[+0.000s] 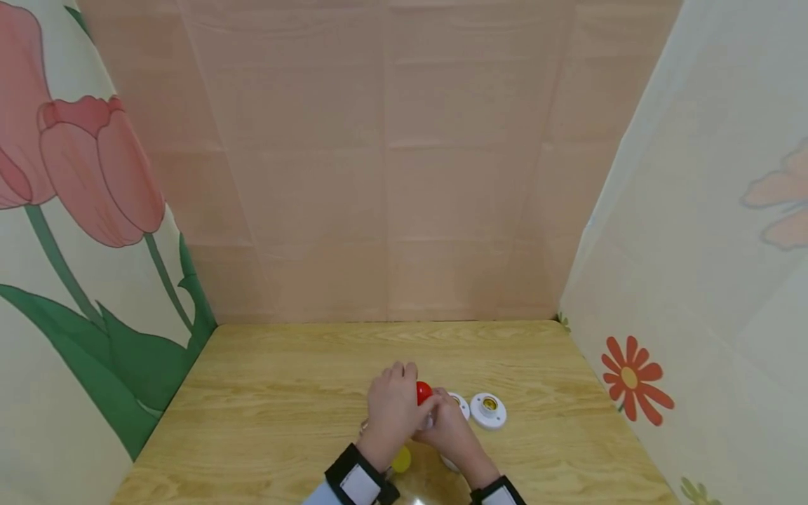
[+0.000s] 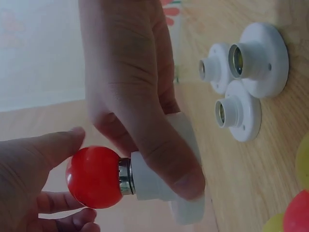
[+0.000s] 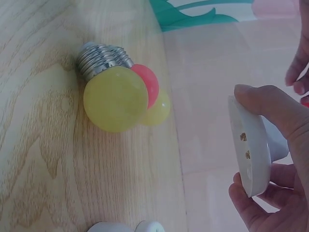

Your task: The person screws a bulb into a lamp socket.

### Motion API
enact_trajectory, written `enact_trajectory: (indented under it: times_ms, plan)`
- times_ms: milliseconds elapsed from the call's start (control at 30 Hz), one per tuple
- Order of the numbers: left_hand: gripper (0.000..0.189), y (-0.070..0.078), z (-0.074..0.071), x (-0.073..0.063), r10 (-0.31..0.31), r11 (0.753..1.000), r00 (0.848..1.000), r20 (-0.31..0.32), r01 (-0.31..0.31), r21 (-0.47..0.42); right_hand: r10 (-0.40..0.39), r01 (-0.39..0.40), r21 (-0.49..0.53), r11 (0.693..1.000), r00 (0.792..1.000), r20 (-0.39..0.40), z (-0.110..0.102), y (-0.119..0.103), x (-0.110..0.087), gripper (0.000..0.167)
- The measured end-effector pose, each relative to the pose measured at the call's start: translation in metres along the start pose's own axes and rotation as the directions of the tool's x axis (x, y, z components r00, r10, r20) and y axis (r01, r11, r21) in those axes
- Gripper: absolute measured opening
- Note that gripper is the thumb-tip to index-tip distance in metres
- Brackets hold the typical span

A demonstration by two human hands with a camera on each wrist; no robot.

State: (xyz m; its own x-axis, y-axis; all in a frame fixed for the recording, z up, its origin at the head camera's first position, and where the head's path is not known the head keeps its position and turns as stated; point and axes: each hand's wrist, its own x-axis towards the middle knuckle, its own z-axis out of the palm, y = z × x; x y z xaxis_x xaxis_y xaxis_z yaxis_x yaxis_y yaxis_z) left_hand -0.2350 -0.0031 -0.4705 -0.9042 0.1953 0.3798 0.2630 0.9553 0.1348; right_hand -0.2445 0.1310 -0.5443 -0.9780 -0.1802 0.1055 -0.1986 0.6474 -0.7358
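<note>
My right hand (image 1: 451, 429) grips a white round lamp holder (image 3: 252, 152), thumb on one side and fingers on the other. A red light bulb (image 2: 94, 176) sits with its metal base in the holder's mouth, some of the metal still showing. My left hand (image 1: 391, 403) is curled round the red globe, thumb on one side and fingertips on the other in the left wrist view. The holder is lifted off the table, its flat back with two brass screws facing the right wrist camera. In the head view the hands hide most of the holder.
Several more white lamp holders (image 2: 268, 60) stand mouth up on the wooden table (image 1: 284, 393). Yellow bulbs (image 3: 116, 99) and another red bulb (image 3: 147, 84) lie together near the left forearm. Printed cloth walls (image 1: 385, 175) enclose the back and sides.
</note>
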Motion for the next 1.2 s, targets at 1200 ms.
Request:
enact_trajectory:
  times_ms: [1200]
  plan:
    - [0.055, -0.005, -0.019, 0.001, 0.032, 0.956, 0.977, 0.209, 0.031, -0.291, -0.1, 0.094, -0.1, 0.991, 0.993, -0.056, 0.003, 0.006, 0.0, 0.067]
